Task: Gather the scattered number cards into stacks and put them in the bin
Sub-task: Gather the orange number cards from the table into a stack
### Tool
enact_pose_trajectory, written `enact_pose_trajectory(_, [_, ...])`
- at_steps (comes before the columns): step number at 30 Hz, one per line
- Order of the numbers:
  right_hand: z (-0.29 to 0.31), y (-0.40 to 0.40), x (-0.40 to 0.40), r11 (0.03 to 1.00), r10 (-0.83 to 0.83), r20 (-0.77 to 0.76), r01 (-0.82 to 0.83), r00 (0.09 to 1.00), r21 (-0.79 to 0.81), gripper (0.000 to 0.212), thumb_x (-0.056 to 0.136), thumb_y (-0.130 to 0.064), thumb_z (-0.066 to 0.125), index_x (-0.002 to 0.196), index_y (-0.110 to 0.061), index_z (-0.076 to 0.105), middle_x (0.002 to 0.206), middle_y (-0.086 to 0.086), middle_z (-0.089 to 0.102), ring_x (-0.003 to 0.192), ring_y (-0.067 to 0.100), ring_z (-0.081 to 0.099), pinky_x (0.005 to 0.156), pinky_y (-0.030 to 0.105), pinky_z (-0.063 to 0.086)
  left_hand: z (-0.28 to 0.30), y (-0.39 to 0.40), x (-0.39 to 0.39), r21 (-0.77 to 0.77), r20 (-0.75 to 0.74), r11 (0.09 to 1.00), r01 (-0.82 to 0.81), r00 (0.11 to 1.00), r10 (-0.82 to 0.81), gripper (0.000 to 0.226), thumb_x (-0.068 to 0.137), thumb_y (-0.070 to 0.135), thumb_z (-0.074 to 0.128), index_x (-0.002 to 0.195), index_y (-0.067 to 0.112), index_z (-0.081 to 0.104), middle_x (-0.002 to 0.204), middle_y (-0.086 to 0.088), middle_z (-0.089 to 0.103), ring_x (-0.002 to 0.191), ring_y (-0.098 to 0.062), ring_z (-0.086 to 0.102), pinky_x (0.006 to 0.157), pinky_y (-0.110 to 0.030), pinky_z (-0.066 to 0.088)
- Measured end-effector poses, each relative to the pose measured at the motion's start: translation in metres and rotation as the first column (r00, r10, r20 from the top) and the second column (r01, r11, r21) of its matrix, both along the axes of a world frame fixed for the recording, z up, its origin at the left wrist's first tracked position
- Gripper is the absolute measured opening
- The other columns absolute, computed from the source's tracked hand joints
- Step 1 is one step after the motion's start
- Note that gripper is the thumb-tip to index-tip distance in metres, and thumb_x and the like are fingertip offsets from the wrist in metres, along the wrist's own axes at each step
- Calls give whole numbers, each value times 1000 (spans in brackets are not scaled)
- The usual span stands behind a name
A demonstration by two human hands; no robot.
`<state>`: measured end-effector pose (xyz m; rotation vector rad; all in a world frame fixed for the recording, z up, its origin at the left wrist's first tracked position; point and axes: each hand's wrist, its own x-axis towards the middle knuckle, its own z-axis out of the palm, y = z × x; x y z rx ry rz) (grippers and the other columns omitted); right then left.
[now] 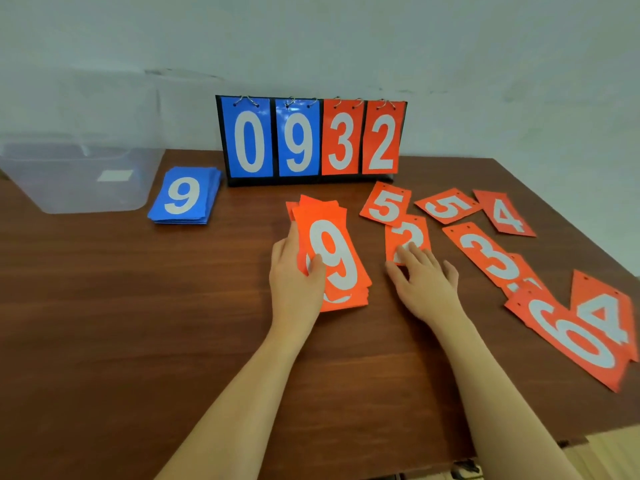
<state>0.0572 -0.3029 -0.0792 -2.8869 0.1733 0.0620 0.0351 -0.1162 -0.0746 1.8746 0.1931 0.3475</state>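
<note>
Orange stack [332, 261], top card a 9, lies at frame centre on the bench [138, 306], edges uneven. Left hand [298, 275] grips it at its left edge: thumb curled over the top card, fingers hidden under or behind the stack.

Right hand [424, 275] just right of the stack, palm down, fingers straight; fingertips press on the lower end of the orange 2 card [408, 237]. It holds nothing.

Loose orange cards, right half of frame: a 5 [385, 204] overlapping the top of the 2 card; a second 5 [446, 206], turned sideways; a 4 [504, 213] upper right; a 3 [485, 252] lying diagonally over another card; at lower right a 6 [543, 313], a 0 [588, 351] and a 4 [604, 313], overlapping one another.

Blue stack [183, 195], 9 on top, sits left of centre, squared up. Clear plastic bin [79, 174] at upper left, just beside the blue stack; contents cannot be made out.

Flip scoreboard [311, 140] stands upright at the bench's far edge, reading 0 9 in blue, 3 2 in orange.
</note>
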Motion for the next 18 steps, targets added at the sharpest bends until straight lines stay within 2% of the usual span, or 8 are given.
enact_pose_trajectory(2, [3, 6, -12, 995, 43, 92, -51, 995, 88, 42, 98, -45, 32, 132, -28, 49, 145, -6, 41, 137, 13, 30, 113, 40, 7, -2, 1, 2, 6, 11, 1000, -7, 1000, 7, 58, 92, 17, 53, 143, 25, 29, 134, 5, 41, 120, -7, 44, 89, -19, 40])
enact_pose_trajectory(4, [7, 13, -23, 987, 95, 157, -113, 983, 111, 31, 96, -40, 39, 115, -27, 60, 126, -9, 54, 123, 12, 43, 105, 35, 12, -3, 2, 4, 1, 13, 1000, -17, 1000, 17, 57, 92, 17, 53, 143, 25, 29, 134, 4, 41, 120, -8, 45, 90, -20, 41])
enact_pose_trajectory(6, [6, 16, -29, 982, 83, 197, -115, 977, 153, 23, 94, -37, 47, 108, -28, 63, 117, -10, 56, 117, 12, 47, 101, 34, 13, -4, 2, 4, 5, 13, 1000, -22, 1000, 22, 57, 92, 17, 53, 143, 24, 29, 135, 2, 41, 121, -10, 45, 92, -24, 42])
enact_pose_trajectory(7, [5, 17, -29, 980, 45, 212, -85, 976, 182, 23, 92, -37, 51, 110, -29, 62, 121, -9, 54, 119, 13, 45, 102, 35, 14, -3, 1, 4, 9, 12, 1000, -23, 1000, 23, 57, 92, 18, 53, 143, 24, 29, 136, 2, 41, 122, -11, 44, 93, -26, 43])
enact_pose_trajectory(10, [3, 17, -21, 969, -151, 159, 114, 976, 219, 54, 85, -49, 60, 133, -27, 45, 142, -2, 36, 133, 21, 30, 109, 42, 15, -1, 0, 4, 19, 5, 1000, -25, 1000, 25, 57, 92, 20, 53, 143, 25, 29, 137, 2, 40, 122, -13, 45, 95, -30, 45])
enact_pose_trajectory(13, [2, 17, -13, 958, -245, 17, 239, 969, 160, 81, 76, -65, 60, 140, -21, 36, 148, 5, 25, 138, 27, 20, 112, 47, 16, 0, 0, 3, 27, 9, 999, -23, 1000, 23, 56, 92, 20, 53, 143, 26, 30, 136, 2, 41, 121, -11, 45, 93, -29, 45])
enact_pose_trajectory(16, [3, 17, -10, 953, -249, -4, 246, 969, 177, 83, 72, -64, 65, 137, -20, 38, 147, 5, 29, 137, 27, 23, 111, 48, 18, 1, 0, 3, 21, 1, 1000, -14, 1000, 14, 56, 92, 20, 53, 143, 26, 30, 136, 2, 41, 121, -12, 45, 93, -29, 45])
enact_pose_trajectory(18, [5, 18, -10, 931, -280, 26, 265, 960, 250, 73, 73, -55, 70, 130, -20, 41, 140, 3, 37, 133, 25, 30, 110, 46, 20, 1, 0, 2, 24, 1, 1000, -14, 1000, 14, 57, 92, 21, 53, 143, 27, 29, 137, 3, 40, 122, -13, 45, 93, -30, 45])
